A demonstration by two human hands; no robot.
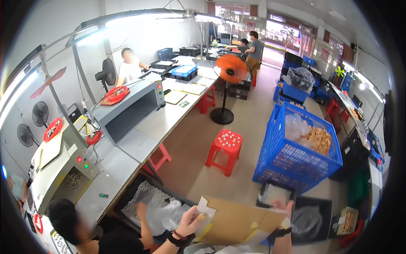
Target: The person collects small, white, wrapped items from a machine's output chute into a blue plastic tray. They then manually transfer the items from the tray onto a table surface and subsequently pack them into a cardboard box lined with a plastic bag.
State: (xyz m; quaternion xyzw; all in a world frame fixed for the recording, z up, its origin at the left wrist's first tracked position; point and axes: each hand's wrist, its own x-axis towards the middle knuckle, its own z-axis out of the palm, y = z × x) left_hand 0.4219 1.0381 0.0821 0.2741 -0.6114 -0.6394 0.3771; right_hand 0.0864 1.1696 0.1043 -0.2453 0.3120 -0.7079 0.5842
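A flat brown cardboard sheet (pixel 237 218), with yellow tape and a white patch at one corner, is held out in front of me. My left hand (pixel 190 221) grips its left edge, the thumb lying on the face by the white patch. At the right edge is my right hand (pixel 284 208), its fingers closed around the upper corner and partly hidden. Below and left of the sheet, a black tray (pixel 169 192) holds many small white pieces and clear plastic, with a co-worker's hand (pixel 141 210) reaching into it.
Stacked blue crates (pixel 292 161) with tan pieces and plastic bags stand ahead right. A red stool (pixel 228 142) and an orange fan (pixel 230 70) occupy the aisle. Along the left runs a workbench (pixel 152 127) carrying a grey tunnel machine (pixel 131 106). At right lies a black bin (pixel 313 220).
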